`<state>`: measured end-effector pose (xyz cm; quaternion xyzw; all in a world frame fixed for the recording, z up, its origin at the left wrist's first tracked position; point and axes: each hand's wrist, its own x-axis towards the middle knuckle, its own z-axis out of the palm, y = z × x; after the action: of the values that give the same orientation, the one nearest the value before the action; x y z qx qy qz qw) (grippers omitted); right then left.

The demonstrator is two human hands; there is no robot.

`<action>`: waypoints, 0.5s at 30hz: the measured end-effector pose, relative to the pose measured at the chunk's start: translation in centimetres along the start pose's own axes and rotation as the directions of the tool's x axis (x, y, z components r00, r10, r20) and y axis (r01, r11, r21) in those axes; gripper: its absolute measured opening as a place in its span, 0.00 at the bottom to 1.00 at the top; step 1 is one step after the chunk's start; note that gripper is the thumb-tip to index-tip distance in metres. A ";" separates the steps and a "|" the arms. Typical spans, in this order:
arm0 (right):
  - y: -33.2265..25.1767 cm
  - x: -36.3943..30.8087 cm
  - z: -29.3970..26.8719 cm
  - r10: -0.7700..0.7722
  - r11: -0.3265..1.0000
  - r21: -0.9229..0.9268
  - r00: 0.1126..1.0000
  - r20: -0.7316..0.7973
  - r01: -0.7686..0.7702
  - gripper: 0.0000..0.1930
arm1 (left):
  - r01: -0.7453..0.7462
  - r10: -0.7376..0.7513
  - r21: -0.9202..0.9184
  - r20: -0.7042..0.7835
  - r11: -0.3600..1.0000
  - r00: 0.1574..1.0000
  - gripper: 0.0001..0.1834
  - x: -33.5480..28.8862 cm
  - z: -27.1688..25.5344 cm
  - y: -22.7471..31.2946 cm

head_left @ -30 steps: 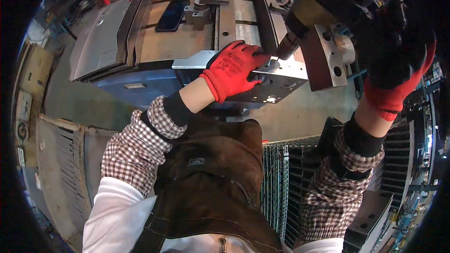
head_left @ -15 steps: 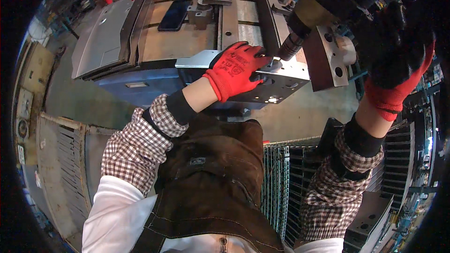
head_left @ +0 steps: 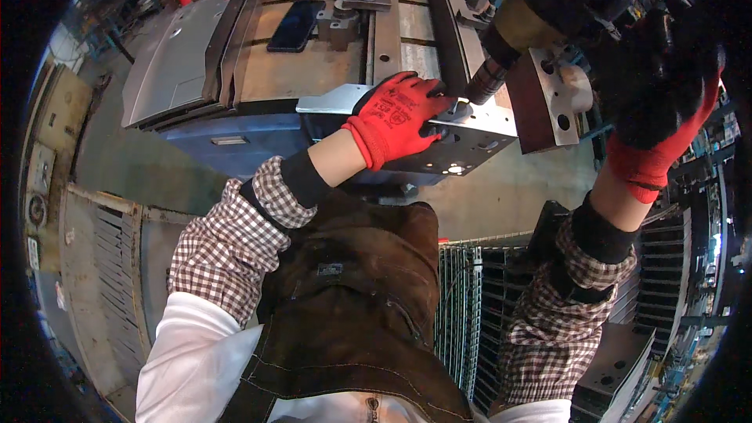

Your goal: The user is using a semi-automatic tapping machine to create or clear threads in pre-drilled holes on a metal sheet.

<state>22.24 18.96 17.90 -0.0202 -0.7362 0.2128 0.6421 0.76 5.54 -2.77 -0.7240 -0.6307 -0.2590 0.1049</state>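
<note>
My left hand (head_left: 398, 116), in a red glove with black-coated fingers, grips the top edge of a bent sheet-metal part (head_left: 462, 150) with holes in its front face. The part lies at the front edge of a machine table (head_left: 305, 78). Just right of those fingers, the tool in the drill press chuck (head_left: 487, 77) points down at the part's top flange; whether its tip touches cannot be made out. Raised at the upper right, my gloved right hand (head_left: 662, 113) is closed around a dark machine lever (head_left: 666, 31), its fingers partly lost in shadow.
Clamp blocks (head_left: 338, 25) and a dark phone (head_left: 296, 26) are on the table. Stacked grey sheet panels (head_left: 184, 51) overhang its left side. A steel block with holes (head_left: 544, 102) stands right of the chuck. Wire racking (head_left: 462, 305) is at my right side, a slatted metal cabinet (head_left: 102, 266) at left.
My right hand and forearm have shifted slightly left. My left hand keeps its place on the sheet-metal part, and the whole view has moved a little.
</note>
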 end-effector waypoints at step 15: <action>-0.1 -0.3 -0.1 0.049 0.998 0.041 0.999 0.011 -0.049 0.24 | 0.027 -0.029 0.031 0.061 0.999 0.998 0.35 0.2 -0.4 0.5</action>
<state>22.41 18.83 17.67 -0.0239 -0.7341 0.2438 0.6334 1.16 5.48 -2.24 -0.7210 -0.6477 -0.2283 0.0926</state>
